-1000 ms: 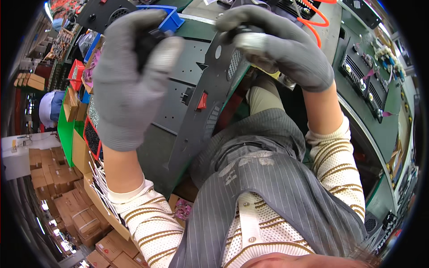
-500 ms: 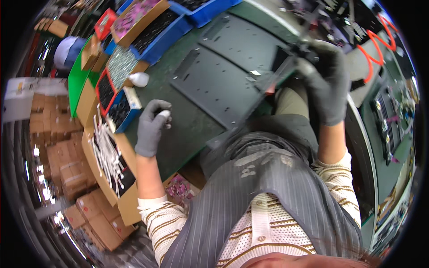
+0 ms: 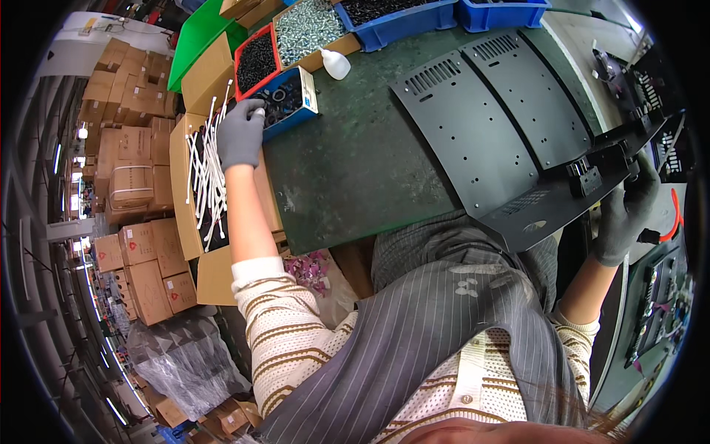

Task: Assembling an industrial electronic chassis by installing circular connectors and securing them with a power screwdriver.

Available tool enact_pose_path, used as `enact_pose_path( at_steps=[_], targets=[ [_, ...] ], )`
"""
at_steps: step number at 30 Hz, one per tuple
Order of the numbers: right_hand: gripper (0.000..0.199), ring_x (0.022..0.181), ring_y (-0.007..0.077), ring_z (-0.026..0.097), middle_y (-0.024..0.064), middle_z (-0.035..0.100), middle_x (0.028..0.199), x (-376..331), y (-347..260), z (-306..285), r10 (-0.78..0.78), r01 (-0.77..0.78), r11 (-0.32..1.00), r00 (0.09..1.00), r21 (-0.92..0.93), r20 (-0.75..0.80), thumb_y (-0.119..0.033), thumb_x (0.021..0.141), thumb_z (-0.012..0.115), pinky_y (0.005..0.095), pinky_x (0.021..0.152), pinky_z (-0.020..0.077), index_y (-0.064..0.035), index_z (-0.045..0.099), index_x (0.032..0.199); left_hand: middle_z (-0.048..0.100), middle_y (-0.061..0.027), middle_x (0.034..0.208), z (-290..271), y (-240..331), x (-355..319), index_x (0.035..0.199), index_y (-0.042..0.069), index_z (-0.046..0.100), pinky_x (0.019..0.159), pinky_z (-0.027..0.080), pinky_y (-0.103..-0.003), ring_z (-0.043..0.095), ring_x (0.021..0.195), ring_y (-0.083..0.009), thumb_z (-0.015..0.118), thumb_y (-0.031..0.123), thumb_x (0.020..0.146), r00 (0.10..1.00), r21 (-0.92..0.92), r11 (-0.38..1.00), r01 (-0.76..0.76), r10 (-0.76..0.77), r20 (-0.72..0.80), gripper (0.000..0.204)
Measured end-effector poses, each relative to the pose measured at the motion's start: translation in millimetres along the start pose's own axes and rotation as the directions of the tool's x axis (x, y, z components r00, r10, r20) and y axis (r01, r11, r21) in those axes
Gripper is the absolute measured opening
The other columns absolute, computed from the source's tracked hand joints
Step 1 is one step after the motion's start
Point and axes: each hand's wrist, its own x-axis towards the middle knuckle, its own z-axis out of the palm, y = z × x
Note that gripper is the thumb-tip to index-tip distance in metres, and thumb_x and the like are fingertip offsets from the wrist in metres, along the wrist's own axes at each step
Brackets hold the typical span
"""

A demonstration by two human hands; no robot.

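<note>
My left hand (image 3: 240, 135), in a grey glove with a white tip on one finger, is at the left end of a small blue box (image 3: 292, 118) of black ring-like parts. Its fingers are curled, and I cannot make out what they hold, if anything. My right hand (image 3: 627, 214), also gloved, is closed at the right end of a black metal panel (image 3: 473, 140) with slots and holes. The panel's near flange (image 3: 543, 214) is bent and reaches past the bench edge. A small black block (image 3: 584, 180) sits on it. A second flat section (image 3: 529, 96) lies alongside.
White cable ties (image 3: 208, 174) fill a carton beside my left forearm. Behind stand a red-rimmed bin of black screws (image 3: 257, 65), a tray of silver screws (image 3: 307, 29), blue bins (image 3: 399, 24) and a white bottle (image 3: 335, 64). An orange-red coiled hose (image 3: 677, 214) hangs at right.
The view has swung, shifting the bench rightward in the picture. My left hand has moved from over the bench to the blue box. My right hand is now lower at the panel's end.
</note>
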Motion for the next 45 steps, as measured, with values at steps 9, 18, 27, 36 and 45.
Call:
enact_pose_path(
  at_steps=[9, 18, 27, 36, 45],
  targets=[
    [0.040, 0.107, 0.0170, 0.056, 0.0121, 0.056, 0.116, -1.3, -1.4, -0.4, 0.069, -0.067, 0.989, 0.998, 0.131, -0.009, 0.003, 0.087, 0.057, 0.0296, 0.094, 0.0440, 0.0025, 0.043, 0.125, 0.066, -0.0142, 0.107, 41.8, 24.1, 62.7, 0.102, 0.015, 0.070, 0.085, 0.049, -0.042, 0.063, 0.099, -0.0317, 0.058, 0.048, 0.084, 0.956, 0.397, 0.911, 0.115, -0.210, 0.205, 0.039],
    [0.040, 0.109, 0.0155, 0.053, 0.0099, 0.056, 0.116, 0.9, -6.3, 3.0, 0.083, -0.083, 0.983, 0.997, 0.166, 0.008, 0.004, 0.087, 0.057, 0.0295, 0.096, 0.0407, 0.0017, 0.044, 0.125, 0.070, -0.0129, 0.090, 53.1, -13.9, 57.4, 0.096, 0.008, 0.072, 0.072, 0.052, -0.035, 0.067, 0.081, -0.0262, 0.066, 0.036, 0.081, 0.975, 0.013, 0.975, 0.220, -0.220, 0.006, 0.032],
    [0.039, 0.107, 0.0167, 0.055, 0.0123, 0.057, 0.115, -0.7, -13.7, 4.5, 0.092, -0.084, 0.978, 0.995, 0.193, -0.031, 0.003, 0.086, 0.058, 0.0292, 0.093, 0.0432, 0.0008, 0.045, 0.123, 0.056, 0.0011, 0.068, 35.2, 52.4, -7.0, 0.103, 0.005, 0.065, 0.044, 0.038, -0.021, 0.049, 0.053, -0.0058, 0.058, 0.020, 0.092, 0.934, -0.893, 0.355, 0.276, 0.119, 0.336, 0.020],
    [0.040, 0.093, 0.0111, 0.059, 0.0078, 0.060, 0.106, 5.0, -26.2, 9.3, 0.043, -0.043, 0.994, 0.999, 0.101, -0.002, -0.004, 0.082, 0.067, 0.0244, 0.080, 0.0477, -0.0015, 0.049, 0.118, 0.060, -0.0037, 0.074, 94.8, 207.1, -58.3, 0.094, 0.003, 0.066, 0.053, 0.044, -0.024, 0.057, 0.061, -0.0102, 0.062, 0.028, 0.085, 0.562, -0.583, 0.809, -0.076, 0.517, 0.645, 0.027],
    [0.037, 0.080, 0.0080, 0.062, 0.0058, 0.065, 0.094, 6.1, -27.6, -1.1, -0.031, 0.027, 0.991, 0.999, -0.130, -0.029, -0.007, 0.078, 0.071, 0.0228, 0.070, 0.0503, -0.0018, 0.056, 0.111, 0.066, -0.0083, 0.087, 110.8, 230.7, -68.6, 0.093, 0.014, 0.068, 0.070, 0.049, -0.035, 0.063, 0.084, -0.0258, 0.064, 0.033, 0.082, 0.733, -0.302, 0.804, -0.512, 0.592, 0.335, 0.023]
  ],
)
